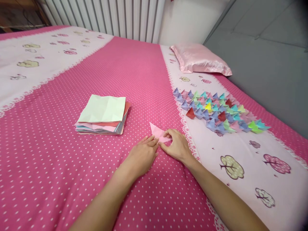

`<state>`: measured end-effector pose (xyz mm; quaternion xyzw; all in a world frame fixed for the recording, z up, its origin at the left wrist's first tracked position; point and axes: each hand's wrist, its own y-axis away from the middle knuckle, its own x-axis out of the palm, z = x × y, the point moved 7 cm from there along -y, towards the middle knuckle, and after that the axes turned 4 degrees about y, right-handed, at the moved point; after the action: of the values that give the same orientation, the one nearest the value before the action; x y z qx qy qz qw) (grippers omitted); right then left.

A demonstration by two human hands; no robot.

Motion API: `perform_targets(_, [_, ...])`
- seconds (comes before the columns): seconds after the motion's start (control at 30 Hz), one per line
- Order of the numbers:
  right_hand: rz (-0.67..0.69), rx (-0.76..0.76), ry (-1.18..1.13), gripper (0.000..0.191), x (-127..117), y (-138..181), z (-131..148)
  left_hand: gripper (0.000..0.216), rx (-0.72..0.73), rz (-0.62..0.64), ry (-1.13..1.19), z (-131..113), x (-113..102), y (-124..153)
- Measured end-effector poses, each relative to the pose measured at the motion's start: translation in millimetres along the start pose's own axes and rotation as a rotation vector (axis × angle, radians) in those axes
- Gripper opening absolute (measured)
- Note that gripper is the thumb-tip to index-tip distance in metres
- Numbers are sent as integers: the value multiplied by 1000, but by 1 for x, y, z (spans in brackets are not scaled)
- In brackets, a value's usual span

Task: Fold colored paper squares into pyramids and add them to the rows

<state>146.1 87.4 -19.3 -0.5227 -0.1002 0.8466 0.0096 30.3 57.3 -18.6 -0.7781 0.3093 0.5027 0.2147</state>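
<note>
A small folded sheet of pink origami paper [157, 131] lies on the dotted bedspread, with pointed corners at its upper left and right. My left hand [143, 155] rests flat with fingers stretched out, their tips pressing the paper's lower left edge. From the right, my right hand [176, 144] curls its thumb and forefinger around the paper's lower right part, gripping it. The fingers cover some of the folds there. Left of both hands sits a stack of square coloured paper [103, 109], a creased pale green sheet on top.
Rows of small folded paper boats [218, 110] in many colours stand to the right on the white strip of the bedspread [134, 73]. Behind them lies a pink satin pillow [199, 57]. A grey padded headboard [260, 54] borders the right side; a white radiator [108, 17] is at the back.
</note>
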Motion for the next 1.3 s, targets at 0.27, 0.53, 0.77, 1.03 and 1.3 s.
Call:
perform_targets(0.27, [-13, 69, -8, 19, 2, 0, -5, 41, -22, 49, -15, 2, 4, -1])
perform_targets(0.53, [-31, 134, -64, 18, -7, -3, -25, 38, -27, 35, 27, 1, 1, 0])
perform_targets(0.77, [-61, 208, -81, 14, -16, -7, -56, 39, -42, 66, 34, 2, 1, 1])
perform_targets(1.03, [-106, 321, -570, 30, -12, -10, -70, 35, -19, 3, 112, 2, -5, 0])
perform_targets(1.3, [14, 105, -553, 38, -3, -4, -23, 26, -169, -238, 304, 8, -27, 1])
